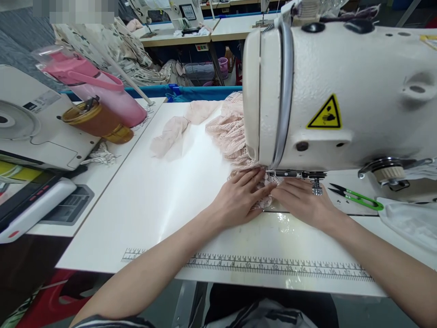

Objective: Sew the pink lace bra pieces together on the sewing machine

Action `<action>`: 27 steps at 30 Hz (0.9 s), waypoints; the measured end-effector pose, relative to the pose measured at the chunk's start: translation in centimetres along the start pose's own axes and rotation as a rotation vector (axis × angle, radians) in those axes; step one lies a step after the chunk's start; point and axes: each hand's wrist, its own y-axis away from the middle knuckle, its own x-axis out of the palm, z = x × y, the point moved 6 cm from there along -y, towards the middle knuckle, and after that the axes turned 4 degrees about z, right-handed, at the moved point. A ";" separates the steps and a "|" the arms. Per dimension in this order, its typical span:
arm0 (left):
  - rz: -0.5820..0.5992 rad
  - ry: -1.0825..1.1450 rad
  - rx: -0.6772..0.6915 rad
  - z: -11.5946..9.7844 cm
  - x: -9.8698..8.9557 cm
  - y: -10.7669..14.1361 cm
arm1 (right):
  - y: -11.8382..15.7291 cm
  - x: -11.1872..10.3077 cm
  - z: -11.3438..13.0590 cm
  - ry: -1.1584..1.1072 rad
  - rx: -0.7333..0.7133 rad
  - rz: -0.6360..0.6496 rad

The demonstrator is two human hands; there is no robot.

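Pink lace fabric (229,130) lies gathered on the white table to the left of the sewing machine head (341,91), and part of it runs under the machine. My left hand (239,196) lies on the lace near the needle area, palm down with its fingers spread. Just right of it, my right hand (302,200) touches the lace edge beneath the machine; its fingertips are partly hidden by the machine parts. A thin, sheer pink piece (170,136) trails off at the back left of the table.
Green-handled thread snips (358,198) and white cloth (409,223) lie on the right. At the left are a pink bottle (99,86), an amber cup (97,120) and another machine (41,118). A printed ruler (266,266) runs along the front edge.
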 end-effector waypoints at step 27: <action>-0.115 0.017 0.087 1.0 -1.1 0.5 | 0.2 2.0 1.1 -0.123 0.000 0.050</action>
